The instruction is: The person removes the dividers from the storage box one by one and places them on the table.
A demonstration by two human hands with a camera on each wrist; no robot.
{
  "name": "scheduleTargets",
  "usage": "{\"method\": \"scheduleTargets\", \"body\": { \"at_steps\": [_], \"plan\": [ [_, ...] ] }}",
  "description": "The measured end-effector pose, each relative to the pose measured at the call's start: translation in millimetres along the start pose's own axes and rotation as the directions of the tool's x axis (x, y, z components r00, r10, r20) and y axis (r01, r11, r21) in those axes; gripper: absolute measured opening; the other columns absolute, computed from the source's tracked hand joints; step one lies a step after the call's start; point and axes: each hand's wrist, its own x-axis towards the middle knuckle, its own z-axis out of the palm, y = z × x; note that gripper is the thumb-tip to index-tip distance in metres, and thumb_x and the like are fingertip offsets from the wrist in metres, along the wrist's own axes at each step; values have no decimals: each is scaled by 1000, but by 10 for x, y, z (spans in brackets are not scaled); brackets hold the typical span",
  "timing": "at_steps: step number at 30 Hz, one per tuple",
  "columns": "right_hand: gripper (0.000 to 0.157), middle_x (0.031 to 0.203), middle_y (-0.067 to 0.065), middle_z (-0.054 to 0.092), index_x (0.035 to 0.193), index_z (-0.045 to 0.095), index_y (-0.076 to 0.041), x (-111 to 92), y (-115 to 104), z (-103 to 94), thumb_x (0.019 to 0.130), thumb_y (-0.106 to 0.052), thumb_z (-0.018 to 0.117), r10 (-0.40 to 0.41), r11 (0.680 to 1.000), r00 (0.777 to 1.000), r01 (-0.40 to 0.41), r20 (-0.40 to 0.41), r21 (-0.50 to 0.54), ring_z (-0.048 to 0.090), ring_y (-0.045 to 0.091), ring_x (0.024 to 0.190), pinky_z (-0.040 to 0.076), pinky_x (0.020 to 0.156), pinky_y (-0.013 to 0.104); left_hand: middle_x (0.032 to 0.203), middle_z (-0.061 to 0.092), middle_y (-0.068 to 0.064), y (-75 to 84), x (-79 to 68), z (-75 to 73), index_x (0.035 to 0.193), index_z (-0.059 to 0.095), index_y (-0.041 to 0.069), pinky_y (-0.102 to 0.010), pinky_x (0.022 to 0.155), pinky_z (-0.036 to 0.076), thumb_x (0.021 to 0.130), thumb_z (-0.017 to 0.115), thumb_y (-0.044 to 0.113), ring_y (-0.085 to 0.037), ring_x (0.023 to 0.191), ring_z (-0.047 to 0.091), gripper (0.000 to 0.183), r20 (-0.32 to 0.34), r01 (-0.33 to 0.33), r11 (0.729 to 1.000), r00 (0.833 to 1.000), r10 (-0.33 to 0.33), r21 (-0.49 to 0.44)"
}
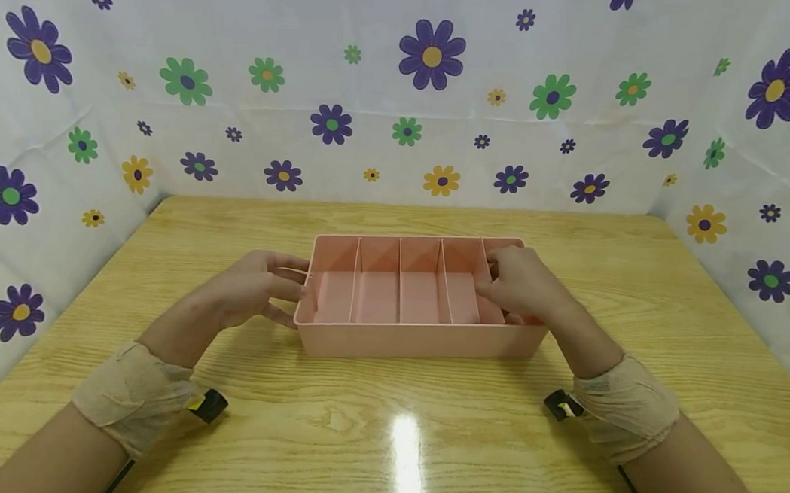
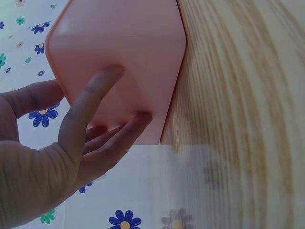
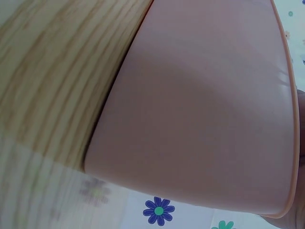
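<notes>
A long pink organizer box (image 1: 423,340) stands on the table, split into several compartments by thin upright dividers (image 1: 401,281). At its left end is my left hand (image 1: 250,287); in the left wrist view its spread fingers (image 2: 136,125) and thumb touch or nearly touch the outer end wall (image 2: 128,47). My right hand (image 1: 522,283) reaches over the right end, its bent fingers pinching the rightmost divider (image 1: 485,261). The hand itself hides much of that grip. The right wrist view is mostly the box's outer end wall (image 3: 190,109), with a sliver of the hand beyond the rim.
The wood-grain table (image 1: 337,416) reflects a bright strip of light near its front. A white cloth (image 1: 378,72) printed with flowers encloses the back and sides. Each wrist carries a wrapped bandage (image 1: 131,396) with a small black camera (image 1: 209,406).
</notes>
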Motion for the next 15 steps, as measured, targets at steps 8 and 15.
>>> {"method": "scheduleTargets", "body": {
  "at_steps": [8, 15],
  "plan": [
    [14, 77, 8, 69, 93, 68, 0, -6, -16, -13, 87, -11, 62, -12, 1000, 999, 13, -39, 16, 59, 18, 64, 50, 60, 27, 153, 33, -34, -15, 4, 0, 153, 25, -8, -50, 86, 60, 97, 53, 2, -47, 130, 50, 64, -2, -4, 1000, 1000, 4, -2],
    [23, 86, 10, 75, 103, 73, -2, -13, -25, -23, 86, -13, 63, -35, 999, 992, 35, -119, 2, 69, 22, 77, 55, 66, 33, 153, 34, -32, -12, 7, -1, 153, 25, -8, -49, 86, 60, 97, 55, 3, -46, 130, 50, 65, 1, -1, 1000, 1000, 1, 2]
  ]
}}
